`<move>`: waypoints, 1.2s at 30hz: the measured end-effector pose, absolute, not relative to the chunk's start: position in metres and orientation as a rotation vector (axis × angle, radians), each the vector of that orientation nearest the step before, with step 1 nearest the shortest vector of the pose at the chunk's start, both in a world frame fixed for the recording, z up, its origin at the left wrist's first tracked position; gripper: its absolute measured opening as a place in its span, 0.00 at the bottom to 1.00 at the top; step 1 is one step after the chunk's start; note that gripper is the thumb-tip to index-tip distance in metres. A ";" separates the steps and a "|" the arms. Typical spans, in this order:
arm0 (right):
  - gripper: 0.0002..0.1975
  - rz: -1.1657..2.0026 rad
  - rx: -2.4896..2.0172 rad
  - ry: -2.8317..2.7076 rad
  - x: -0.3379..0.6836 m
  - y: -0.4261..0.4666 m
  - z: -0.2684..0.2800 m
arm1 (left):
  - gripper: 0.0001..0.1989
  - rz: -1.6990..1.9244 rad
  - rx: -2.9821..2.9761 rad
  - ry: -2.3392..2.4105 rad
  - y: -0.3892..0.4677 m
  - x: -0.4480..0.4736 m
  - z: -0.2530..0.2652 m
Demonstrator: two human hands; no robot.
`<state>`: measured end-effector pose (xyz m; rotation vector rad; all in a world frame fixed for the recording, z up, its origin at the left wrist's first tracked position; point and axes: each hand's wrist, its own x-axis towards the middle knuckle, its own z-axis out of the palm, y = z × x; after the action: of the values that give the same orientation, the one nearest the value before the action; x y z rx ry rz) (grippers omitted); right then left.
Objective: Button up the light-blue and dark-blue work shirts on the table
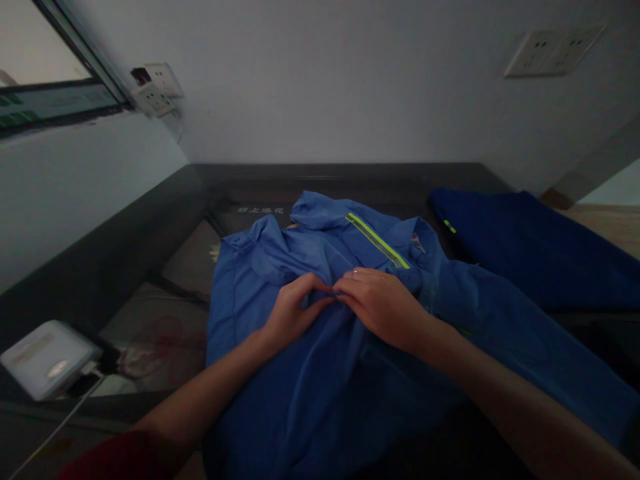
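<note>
A blue work jacket (260, 293) with a yellow-green reflective strip lies spread over the dark glass table, its collar toward the wall and one sleeve reaching to the right. Near the middle of its front, my left hand (299, 303) pinches the cloth between thumb and fingers. Fingertip to fingertip with it, my right hand (383, 303), a ring on one finger, pinches the same front edge. Whatever small part lies between the fingertips is hidden.
A darker blue folded garment (530, 247) rests at the right of the table (240, 190). On the left stands a white box-shaped device (50, 357) with a cable. Wall sockets (555, 52) are at the upper right, with more sockets (157, 93) at the upper left.
</note>
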<state>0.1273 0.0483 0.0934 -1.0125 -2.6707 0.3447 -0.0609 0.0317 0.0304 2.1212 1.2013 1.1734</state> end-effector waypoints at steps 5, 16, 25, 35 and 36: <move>0.08 0.475 -1.067 -2.607 0.129 0.048 0.102 | 0.06 1.235 2.362 1.154 0.029 -0.065 0.030; 0.08 0.426 -1.306 -2.584 0.168 0.078 0.108 | 0.11 0.894 2.153 1.383 0.040 -0.068 0.038; 0.08 0.542 -1.350 -2.584 0.206 0.094 0.115 | 0.08 0.804 2.022 1.351 0.047 -0.068 0.027; 0.16 0.226 -1.266 -2.562 0.192 0.077 0.112 | 0.02 1.101 2.193 1.340 0.039 -0.065 0.039; 0.17 0.177 -1.230 -2.529 0.183 0.070 0.115 | 0.03 1.117 2.213 1.318 0.037 -0.065 0.040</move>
<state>0.1833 0.0704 0.1153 -1.2299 -2.5293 0.1772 -0.0646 0.0375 0.0396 2.2130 1.3181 1.1172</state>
